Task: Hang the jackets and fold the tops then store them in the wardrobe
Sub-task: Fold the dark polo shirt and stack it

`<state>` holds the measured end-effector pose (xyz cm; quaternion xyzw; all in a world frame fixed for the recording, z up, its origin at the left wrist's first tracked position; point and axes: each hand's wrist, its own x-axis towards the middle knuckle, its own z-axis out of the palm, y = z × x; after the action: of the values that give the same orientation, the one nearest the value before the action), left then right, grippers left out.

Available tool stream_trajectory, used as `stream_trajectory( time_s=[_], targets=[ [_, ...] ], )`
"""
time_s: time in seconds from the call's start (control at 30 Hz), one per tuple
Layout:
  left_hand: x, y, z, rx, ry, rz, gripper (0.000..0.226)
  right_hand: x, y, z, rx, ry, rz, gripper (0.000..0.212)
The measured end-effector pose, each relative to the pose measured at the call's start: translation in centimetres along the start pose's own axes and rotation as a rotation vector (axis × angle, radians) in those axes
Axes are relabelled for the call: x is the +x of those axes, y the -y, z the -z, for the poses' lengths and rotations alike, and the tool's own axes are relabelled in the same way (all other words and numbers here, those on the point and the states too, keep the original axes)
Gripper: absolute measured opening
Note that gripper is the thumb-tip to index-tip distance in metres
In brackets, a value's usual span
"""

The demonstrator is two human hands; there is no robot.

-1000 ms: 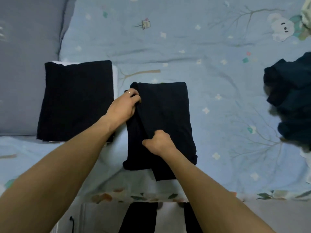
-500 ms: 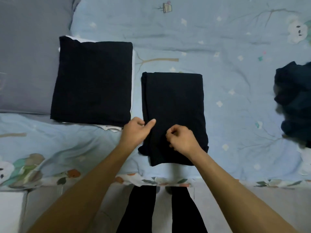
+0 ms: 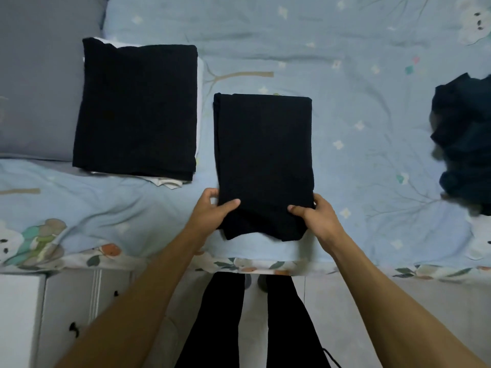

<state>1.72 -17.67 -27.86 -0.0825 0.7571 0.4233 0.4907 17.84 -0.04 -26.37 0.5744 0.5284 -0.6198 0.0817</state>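
Both hands, the left hand and the right hand, pinch the near corners of the folded black top lying on the bed, probably to fold it over, beside the stack of folded tops; no wardrobe shows.

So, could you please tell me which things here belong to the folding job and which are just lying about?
Job: black top, gripped by left hand and right hand; folded stack; dark crumpled clothes.
Lying about: grey pillow; white cabinet.
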Motion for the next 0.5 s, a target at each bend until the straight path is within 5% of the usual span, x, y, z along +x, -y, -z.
stream_trajectory(
  time_s=[0.2, 0.33, 0.4, 0.5],
  targets=[
    [-1.0, 1.2, 0.8, -0.168, -0.078, 0.008, 0.023, -0.6, -1.3, 1.3, 0.219, 0.113, -0.081, 0.028],
    [-1.6, 3.0, 0.2, 0.106, -0.159, 0.055, 0.015, -1.1, -3.2, 1.8, 0.179, 0.297, -0.097, 0.027],
    [-1.7, 3.1, 0.3, 0.099, -0.212, -0.031, 0.01, -0.9, -3.4, 1.7, 0.131, 0.165, -0.106, 0.019],
    [-1.8, 4.4, 0.6, 0.255, -0.297, -0.09, 0.007, -1.2, -4.0, 1.7, -0.102, -0.044, -0.097, 0.035]
  ],
)
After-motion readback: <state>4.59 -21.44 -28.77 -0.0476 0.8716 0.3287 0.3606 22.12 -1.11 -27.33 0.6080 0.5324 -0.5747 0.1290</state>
